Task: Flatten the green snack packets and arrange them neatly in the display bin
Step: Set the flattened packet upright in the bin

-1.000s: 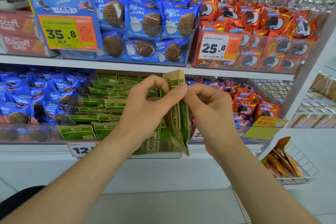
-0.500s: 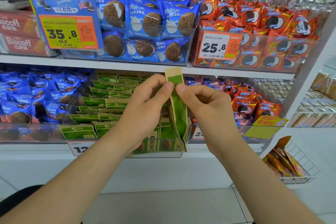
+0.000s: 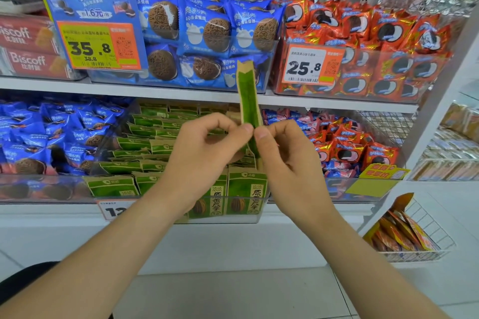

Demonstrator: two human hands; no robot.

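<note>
Shop shelving (image 3: pixel 181 94) stocked with snacks fills the background, with blue cookie packs (image 3: pixel 207 28) and orange-red packs (image 3: pixel 388 41) in clear tubs on the upper tier. An orange price tag (image 3: pixel 311 66) reads 25.8.

In front of the lower tier I hold one green snack packet (image 3: pixel 247 96) upright and edge-on to the camera. Its tan top reaches up across the upper shelf edge. My left hand (image 3: pixel 204 160) and right hand (image 3: pixel 287 163) meet at its lower half. Each pinches it between thumb and curled forefinger, so both are closed on it, and their fingertips nearly touch. The bottom of the packet is hidden between my hands.

Directly behind and below sits the display bin (image 3: pixel 220 219), a clear tub on the lower shelf. More green packets (image 3: pixel 155 137) lie stacked flat towards its back and left. A few others (image 3: pixel 246 189) stand upright against its front wall. A wire basket (image 3: pixel 420 241) of orange packets hangs at lower right.
</note>
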